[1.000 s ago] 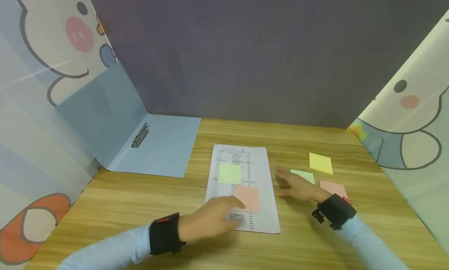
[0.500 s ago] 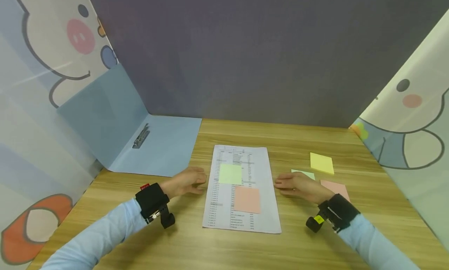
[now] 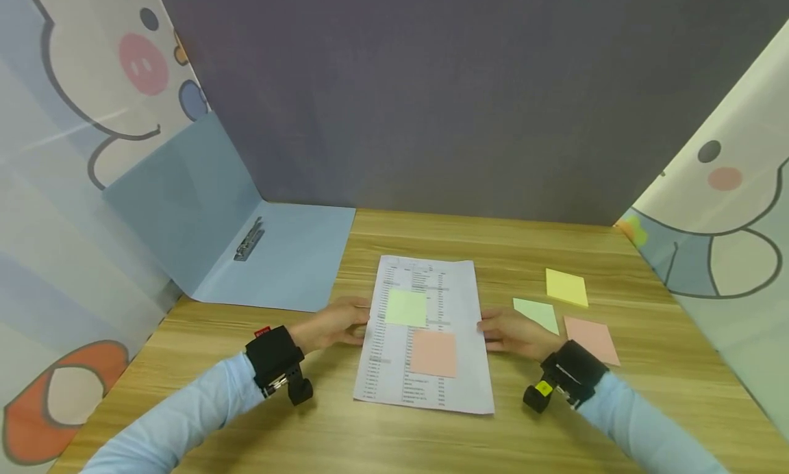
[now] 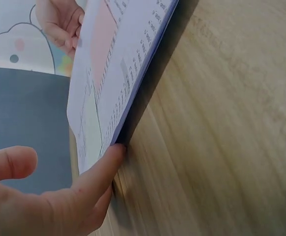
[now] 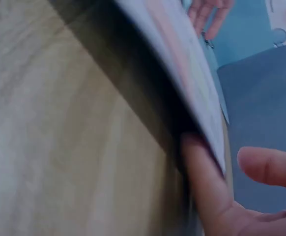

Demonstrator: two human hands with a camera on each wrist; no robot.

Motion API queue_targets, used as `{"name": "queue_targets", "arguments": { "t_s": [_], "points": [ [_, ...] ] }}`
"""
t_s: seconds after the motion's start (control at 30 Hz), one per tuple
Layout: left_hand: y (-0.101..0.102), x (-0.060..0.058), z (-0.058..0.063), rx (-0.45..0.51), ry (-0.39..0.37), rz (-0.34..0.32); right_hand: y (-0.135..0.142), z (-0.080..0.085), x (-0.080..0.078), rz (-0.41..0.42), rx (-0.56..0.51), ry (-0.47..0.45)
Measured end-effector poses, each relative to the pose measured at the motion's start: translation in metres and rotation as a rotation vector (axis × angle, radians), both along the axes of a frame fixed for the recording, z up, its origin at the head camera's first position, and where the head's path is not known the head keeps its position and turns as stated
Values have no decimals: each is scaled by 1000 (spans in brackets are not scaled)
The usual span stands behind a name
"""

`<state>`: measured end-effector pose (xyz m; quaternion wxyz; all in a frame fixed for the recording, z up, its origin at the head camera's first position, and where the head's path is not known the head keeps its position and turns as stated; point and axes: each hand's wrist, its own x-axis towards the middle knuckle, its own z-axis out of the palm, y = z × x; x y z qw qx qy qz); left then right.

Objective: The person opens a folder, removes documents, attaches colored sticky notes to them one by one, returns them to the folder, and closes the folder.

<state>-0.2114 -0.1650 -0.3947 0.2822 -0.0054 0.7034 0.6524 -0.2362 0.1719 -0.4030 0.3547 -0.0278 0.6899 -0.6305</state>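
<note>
A printed paper sheet lies between the hands, a green sticky note and a pink sticky note on its face. On its left edge rest the fingers of my left hand; in the left wrist view the fingertips touch the edge while the thumb stands apart. At the opposite edge is my right hand. The right wrist view has its index finger reaching under the paper, with the thumb raised clear. A dark shadow shows beneath the paper's edge there.
At the back left an open blue folder with a metal clip lies on the wooden table. Yellow, green and pink sticky note pads lie at right. A dark grey panel stands behind.
My left hand has left the pink note on the sheet and come round to the paper's left edge. The right hand has moved slightly in to the right edge. The paper has shifted slightly.
</note>
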Motion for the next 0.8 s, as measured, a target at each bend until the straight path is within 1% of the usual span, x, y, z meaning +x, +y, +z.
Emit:
{"name": "queue_targets", "arguments": {
  "t_s": [0.1, 0.17, 0.2, 0.23, 0.27, 0.33, 0.4, 0.43, 0.47, 0.53, 0.6, 0.63, 0.67, 0.73, 0.8],
  "points": [
    [1, 1, -2, 4, 15, -19, -5, -5, 2, 23, 10, 43],
    [1, 2, -2, 2, 31, -43, -7, -8, 2, 21, 19, 68],
    [0, 1, -2, -18, 45, -54, -8, -8, 2, 22, 23, 81],
    [-2, 0, -2, -44, 70, -78, -9, -9, 2, 22, 25, 91],
    [-5, -2, -1, -93, 111, -103, -9, -10, 2, 21, 32, 100],
    [-16, -7, 1, -244, 229, -161, -9, -11, 2, 19, 35, 108],
    [-36, -15, 5, -433, 375, -205, -8, -12, 2, 21, 36, 114],
    [-49, -20, 6, -529, 466, -225, -7, -13, 1, 24, 34, 116],
    [-64, -24, 7, -636, 532, -226, -7, -13, 1, 26, 32, 118],
    [-97, -32, 10, -807, 610, -223, -7, -14, 0, 30, 27, 122],
    [-130, -41, 4, -931, 633, -213, -6, -14, 0, 26, 32, 127],
    [-144, -44, 1, -977, 628, -217, -6, -15, -1, 23, 34, 129],
    [-157, -46, -3, -1011, 605, -219, -6, -15, -1, 20, 36, 131],
    [-176, -49, -11, -1032, 571, -232, -5, -15, -1, 15, 41, 133],
    [-188, -49, -19, -1024, 541, -242, -5, -15, -1, 11, 43, 130]
  ]
}}
